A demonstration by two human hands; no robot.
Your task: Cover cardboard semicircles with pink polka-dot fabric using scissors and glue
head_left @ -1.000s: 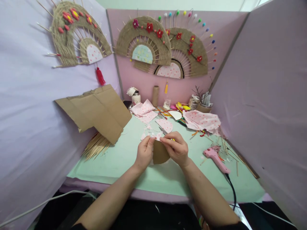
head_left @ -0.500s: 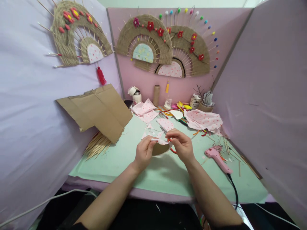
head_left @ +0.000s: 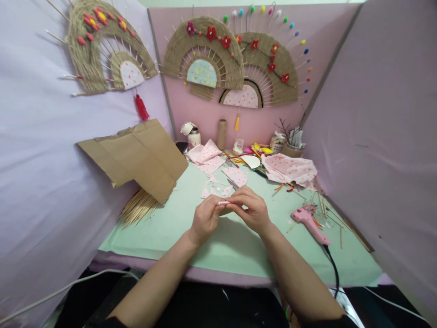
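Both my hands meet above the green table [head_left: 164, 228]. My left hand [head_left: 204, 219] and my right hand [head_left: 251, 210] pinch a small cardboard piece covered with pink dotted fabric [head_left: 223, 203], now tilted nearly flat so only its thin edge shows. The fingers of both hands are closed on it. Loose fabric scraps [head_left: 218, 189] lie just beyond my hands.
A pink glue gun [head_left: 309, 223] with a black cord lies to the right. Brown cardboard [head_left: 136, 155] leans at the left over a bundle of bamboo skewers [head_left: 138, 209]. Pink dotted cloth [head_left: 290, 169], jars and a twine spool [head_left: 221, 133] stand at the back. Woven fans hang on the walls.
The cardboard piece, held upright with its brown face toward me a second ago, has been tipped flat. My hands have drawn closer together and a little higher.
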